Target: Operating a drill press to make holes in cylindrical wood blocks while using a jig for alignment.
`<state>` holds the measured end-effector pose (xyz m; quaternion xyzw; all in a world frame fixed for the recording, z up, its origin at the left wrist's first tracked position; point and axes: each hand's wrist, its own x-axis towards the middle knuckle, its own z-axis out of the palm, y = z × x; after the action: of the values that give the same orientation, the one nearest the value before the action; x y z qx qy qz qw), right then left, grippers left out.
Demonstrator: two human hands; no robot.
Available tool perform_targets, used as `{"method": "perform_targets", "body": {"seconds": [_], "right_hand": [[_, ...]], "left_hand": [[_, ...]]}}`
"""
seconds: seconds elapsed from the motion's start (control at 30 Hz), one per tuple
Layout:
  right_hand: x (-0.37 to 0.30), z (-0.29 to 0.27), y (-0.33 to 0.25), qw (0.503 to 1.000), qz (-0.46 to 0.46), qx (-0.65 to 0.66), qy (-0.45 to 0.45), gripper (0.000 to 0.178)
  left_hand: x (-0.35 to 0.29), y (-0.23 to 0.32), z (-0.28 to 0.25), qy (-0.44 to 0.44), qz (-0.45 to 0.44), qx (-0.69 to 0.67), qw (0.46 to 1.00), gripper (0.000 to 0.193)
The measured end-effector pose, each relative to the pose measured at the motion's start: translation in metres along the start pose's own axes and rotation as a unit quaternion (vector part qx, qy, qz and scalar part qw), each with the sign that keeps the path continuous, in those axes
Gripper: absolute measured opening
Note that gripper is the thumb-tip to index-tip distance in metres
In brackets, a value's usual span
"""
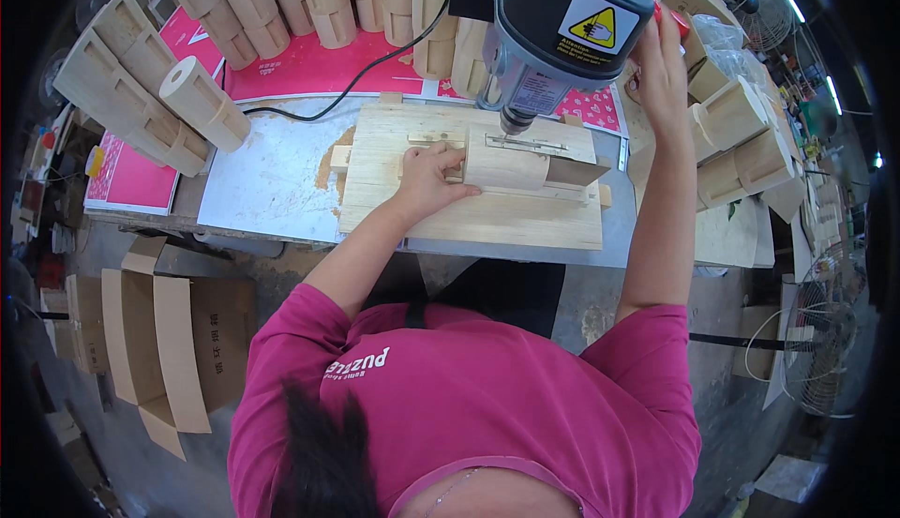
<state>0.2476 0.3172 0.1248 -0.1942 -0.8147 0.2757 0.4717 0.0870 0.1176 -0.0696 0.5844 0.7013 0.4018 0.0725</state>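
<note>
A pale wooden cylinder (502, 164) lies on its side in a wooden jig (450, 225) beneath a bench drill press (572, 12). My left hand (433, 180) grips the cylinder's left end, its thumb along the near edge and its fingers curled at the far side. The drill chuck (514, 122) sits just above the cylinder; whether the bit touches the wood I cannot tell. A flat metal rail (525, 146) runs along the top of the piece. On the right side of the press, my right hand (661, 68) is wrapped round its red-knobbed feed handle, mostly hidden behind the palm.
Several wooden cylinders (328, 2) stand along the back, with more leaning at left (202, 101) and stacked at right (745, 157). A black cable (356, 96) crosses the bench (272, 180). An open cardboard box (169, 330) stands on the floor; a wire fan (825, 330) is at right.
</note>
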Motion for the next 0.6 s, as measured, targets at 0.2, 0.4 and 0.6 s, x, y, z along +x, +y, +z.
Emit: {"method": "perform_targets", "body": {"seconds": [0.2, 0.4, 0.6], "right_hand": [[-0.114, -0.001, 0.045, 0.934, 0.104, -0.182, -0.288, 0.033], [-0.159, 0.000, 0.012, 0.909, 0.258, 0.065, -0.320, 0.029], [-0.199, 0.012, 0.026, 0.824, 0.385, 0.285, -0.303, 0.024]], "left_hand": [[-0.009, -0.007, -0.003, -0.006, -0.002, -0.092, 0.996, 0.043], [-0.056, 0.024, -0.095, -0.072, 0.033, -0.188, 0.979, 0.027], [-0.109, 0.022, -0.174, 0.106, -0.205, -0.363, 0.903, 0.017]]}}
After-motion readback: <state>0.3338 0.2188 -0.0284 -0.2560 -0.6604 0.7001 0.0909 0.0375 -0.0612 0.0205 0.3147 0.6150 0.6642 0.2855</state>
